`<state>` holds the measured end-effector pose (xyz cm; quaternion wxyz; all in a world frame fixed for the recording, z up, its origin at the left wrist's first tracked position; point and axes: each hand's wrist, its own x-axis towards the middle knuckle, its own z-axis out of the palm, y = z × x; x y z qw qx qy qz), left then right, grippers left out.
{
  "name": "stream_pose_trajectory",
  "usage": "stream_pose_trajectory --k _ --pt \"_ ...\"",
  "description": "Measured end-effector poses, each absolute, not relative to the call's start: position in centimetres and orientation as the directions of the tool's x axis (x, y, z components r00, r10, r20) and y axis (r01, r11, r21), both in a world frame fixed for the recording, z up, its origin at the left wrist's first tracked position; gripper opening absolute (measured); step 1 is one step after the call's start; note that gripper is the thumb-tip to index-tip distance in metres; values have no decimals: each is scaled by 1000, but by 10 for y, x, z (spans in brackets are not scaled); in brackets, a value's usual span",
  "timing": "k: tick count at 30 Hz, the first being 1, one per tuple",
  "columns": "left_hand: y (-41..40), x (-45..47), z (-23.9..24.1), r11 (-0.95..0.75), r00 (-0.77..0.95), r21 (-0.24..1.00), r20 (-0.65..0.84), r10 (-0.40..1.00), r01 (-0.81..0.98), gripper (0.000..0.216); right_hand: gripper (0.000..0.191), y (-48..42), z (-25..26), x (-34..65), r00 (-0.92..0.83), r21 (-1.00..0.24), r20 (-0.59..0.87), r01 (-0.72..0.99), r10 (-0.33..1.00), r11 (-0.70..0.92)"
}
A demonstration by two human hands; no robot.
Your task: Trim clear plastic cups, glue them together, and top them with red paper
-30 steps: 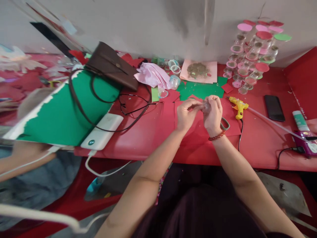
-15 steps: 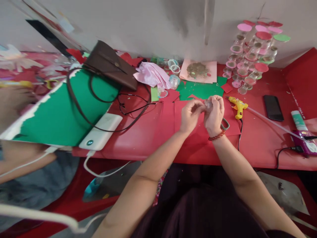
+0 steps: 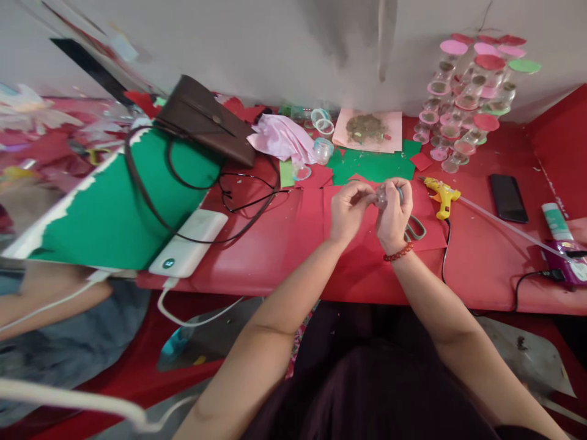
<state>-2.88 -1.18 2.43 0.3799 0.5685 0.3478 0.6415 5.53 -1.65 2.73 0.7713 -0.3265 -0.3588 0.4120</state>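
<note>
My right hand (image 3: 393, 214) is wrapped round a small clear plastic jar (image 3: 381, 197), held up over the red paper sheet (image 3: 362, 244). A bit of blue rim shows between its fingers. At the jar's left side, my left hand (image 3: 347, 211) has its thumb and fingertips pressed together; whether something thin is pinched there is too small to make out. Beside my right wrist lie scissors (image 3: 417, 228), only their grey handle showing. The yellow glue gun (image 3: 443, 195) rests to the right of my hands, a clear glue stick in its back.
Behind my hands are a green sheet (image 3: 371, 168), pink paper with brown grit (image 3: 367, 128) and a clear jar (image 3: 323, 150). A tower of small jars (image 3: 468, 104) and a phone (image 3: 508, 197) stand right. Left are glasses (image 3: 247, 195), a power bank (image 3: 188, 244) and a person's arm (image 3: 68, 293).
My right hand has turned slightly, so more of the jar and its blue rim shows. My left hand has shifted a little left, and more of the scissors' handle is visible.
</note>
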Motion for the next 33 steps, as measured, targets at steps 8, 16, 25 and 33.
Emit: stream_pose_trajectory --k 8,16,25,33 --pt "-11 -32 24 -409 23 905 414 910 -114 23 24 -14 27 54 393 -754 227 -509 891 417" --pt "-20 -29 28 -567 102 822 560 822 52 25 18 -2 24 65 403 -728 72 -604 912 325" --pt "-5 -33 8 -554 -87 832 555 827 43 23 13 0 31 73 101 -564 -114 -825 988 19" --pt "1 -30 -7 -672 154 716 655 740 189 71 16 4 33 74 216 -597 -157 -798 964 82"
